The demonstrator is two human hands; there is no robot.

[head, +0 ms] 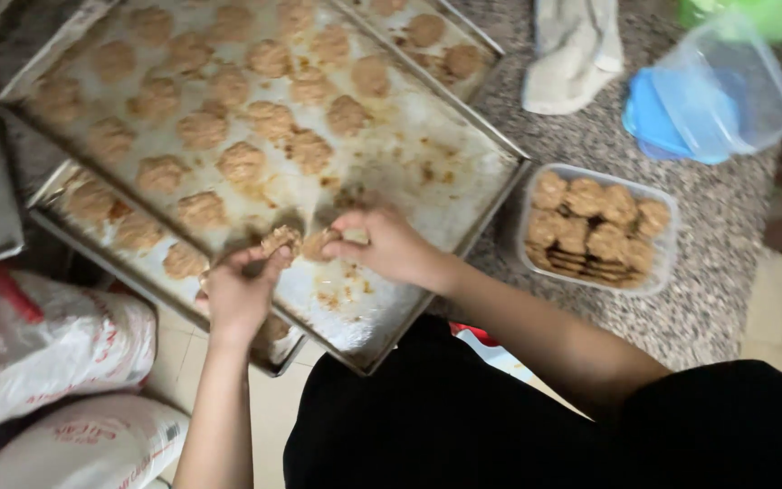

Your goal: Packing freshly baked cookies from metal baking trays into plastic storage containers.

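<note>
The left hand (239, 294) pinches one round brown baked cookie (280, 240); the right hand (389, 243) pinches another (320, 243). Both hover over the greasy metal baking tray (427, 163), with a clear plastic tub of stacked cookies (667, 244) just beside it.

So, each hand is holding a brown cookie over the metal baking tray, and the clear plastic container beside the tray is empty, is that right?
Not quite: the head view shows the clear plastic container filled with stacked brown cookies, not empty. The rest stands: the left hand and right hand each hold a brown cookie over the metal baking tray.
</note>
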